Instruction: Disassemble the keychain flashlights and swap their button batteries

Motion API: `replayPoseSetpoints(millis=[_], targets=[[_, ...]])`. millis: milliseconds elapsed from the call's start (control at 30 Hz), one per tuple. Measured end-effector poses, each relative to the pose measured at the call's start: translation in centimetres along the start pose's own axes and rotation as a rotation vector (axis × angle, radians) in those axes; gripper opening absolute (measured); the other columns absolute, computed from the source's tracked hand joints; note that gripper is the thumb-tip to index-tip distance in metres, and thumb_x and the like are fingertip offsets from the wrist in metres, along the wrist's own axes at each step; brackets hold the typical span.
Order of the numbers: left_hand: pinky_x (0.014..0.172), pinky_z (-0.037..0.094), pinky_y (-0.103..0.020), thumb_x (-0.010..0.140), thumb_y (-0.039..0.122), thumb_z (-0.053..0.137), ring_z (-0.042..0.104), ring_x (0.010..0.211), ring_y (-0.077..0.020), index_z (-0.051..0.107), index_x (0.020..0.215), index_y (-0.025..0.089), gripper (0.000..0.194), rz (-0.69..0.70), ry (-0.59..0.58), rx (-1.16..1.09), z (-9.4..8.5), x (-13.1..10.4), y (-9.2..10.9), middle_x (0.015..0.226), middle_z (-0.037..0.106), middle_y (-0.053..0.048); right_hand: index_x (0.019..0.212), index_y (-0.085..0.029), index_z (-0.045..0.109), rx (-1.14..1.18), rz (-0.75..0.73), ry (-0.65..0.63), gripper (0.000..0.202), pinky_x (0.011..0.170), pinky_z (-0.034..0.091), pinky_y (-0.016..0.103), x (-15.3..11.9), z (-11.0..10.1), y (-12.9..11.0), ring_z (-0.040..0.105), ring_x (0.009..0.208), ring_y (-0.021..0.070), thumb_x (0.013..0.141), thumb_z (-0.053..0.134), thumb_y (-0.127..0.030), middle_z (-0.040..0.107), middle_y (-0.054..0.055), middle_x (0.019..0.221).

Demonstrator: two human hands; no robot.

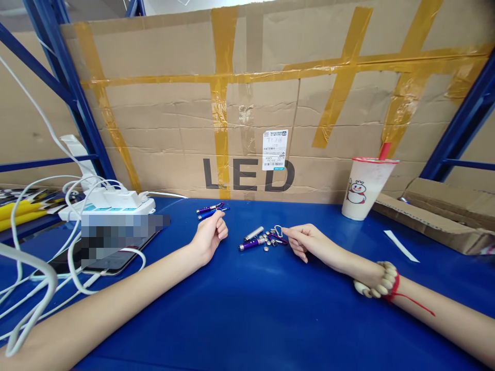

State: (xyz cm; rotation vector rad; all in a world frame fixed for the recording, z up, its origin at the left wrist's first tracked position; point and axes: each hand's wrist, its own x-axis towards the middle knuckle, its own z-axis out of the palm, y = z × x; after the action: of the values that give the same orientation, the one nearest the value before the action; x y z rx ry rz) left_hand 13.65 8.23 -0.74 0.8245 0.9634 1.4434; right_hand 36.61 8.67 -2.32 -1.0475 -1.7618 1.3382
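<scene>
In the head view we see our right hand (307, 241) pinched together on a silver clip (276, 232), the purple penlight (251, 244) lying left of that grip with its long axis roughly toward it, the button cells (266, 249) nearer this hand than our curled left hand (211, 237), whose hold we cannot tell.

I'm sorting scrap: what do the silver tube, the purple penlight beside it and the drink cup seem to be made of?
Silver tube: probably shiny metal, by its grey sheen. Purple penlight: likely metal with a glossy coloured finish, by its highlights, though plastic is possible. Drink cup: apparently smooth, translucent plastic, by its milky, see-through look.
</scene>
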Motion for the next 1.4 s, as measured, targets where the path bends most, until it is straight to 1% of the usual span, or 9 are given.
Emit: replayPoseSetpoints(millis=[233,500,800,1000,1133,1400], targets=[[0.037,0.022,-0.018,0.083,0.017,0.049,0.025,0.032,-0.0031,0.023,0.044,0.019,0.047,0.004,0.014,-0.005,0.1,-0.2,-0.2,0.035,0.026,0.009,0.051,-0.018,0.037,-0.035,-0.008,-0.005,0.054,0.04,0.026,0.022,0.0,0.0,0.1,0.038,0.032,0.0056,0.071,0.058,-0.064,0.036,-0.008,0.04],[0.037,0.022,-0.018,0.086,0.015,0.047,0.026,0.031,-0.0033,0.026,0.042,0.019,0.048,0.008,-0.001,0.014,0.2,-0.2,-0.3,0.035,0.027,0.008,0.051,-0.018,0.038,-0.045,-0.008,0.0,0.055,0.038,0.028,0.021,0.0,0.1,0.1,0.038,0.033,0.0055,0.07,0.057,-0.066,0.038,-0.007,0.041],[0.038,0.022,-0.017,0.088,0.024,0.045,0.026,0.033,-0.0036,0.023,0.042,0.019,0.051,0.019,-0.025,0.054,0.1,-0.3,-0.2,0.037,0.025,0.008,0.051,-0.018,0.039,-0.045,0.009,0.0,0.057,0.037,0.03,0.02,-0.1,0.2,0.0,0.039,0.034,0.0058,0.064,0.059,-0.069,0.04,-0.006,0.04],[0.04,0.024,-0.019,0.088,0.026,0.036,0.03,0.034,-0.0056,0.028,0.041,0.018,0.048,0.025,-0.077,0.141,0.2,-0.8,-0.2,0.036,0.032,0.004,0.05,-0.018,0.04,-0.051,0.012,0.008,0.057,0.036,0.03,0.02,0.0,0.2,0.1,0.039,0.034,0.0052,0.064,0.059,-0.07,0.041,-0.006,0.04],[0.041,0.024,-0.02,0.086,0.026,0.034,0.032,0.033,-0.006,0.033,0.04,0.016,0.047,0.033,-0.104,0.227,0.2,-1.2,-0.2,0.036,0.036,0.003,0.051,-0.018,0.04,-0.054,0.01,0.006,0.057,0.036,0.03,0.02,0.0,0.3,0.1,0.039,0.034,0.0053,0.063,0.058,-0.07,0.041,-0.006,0.04],[0.044,0.022,-0.021,0.08,0.028,0.036,0.031,0.034,-0.0065,0.035,0.042,0.017,0.04,0.065,-0.067,0.344,0.5,-1.4,-0.1,0.037,0.037,0.004,0.051,-0.018,0.041,-0.079,0.006,-0.004,0.058,0.036,0.031,0.019,0.1,0.3,0.1,0.039,0.034,0.0053,0.063,0.058,-0.071,0.042,-0.005,0.04]])
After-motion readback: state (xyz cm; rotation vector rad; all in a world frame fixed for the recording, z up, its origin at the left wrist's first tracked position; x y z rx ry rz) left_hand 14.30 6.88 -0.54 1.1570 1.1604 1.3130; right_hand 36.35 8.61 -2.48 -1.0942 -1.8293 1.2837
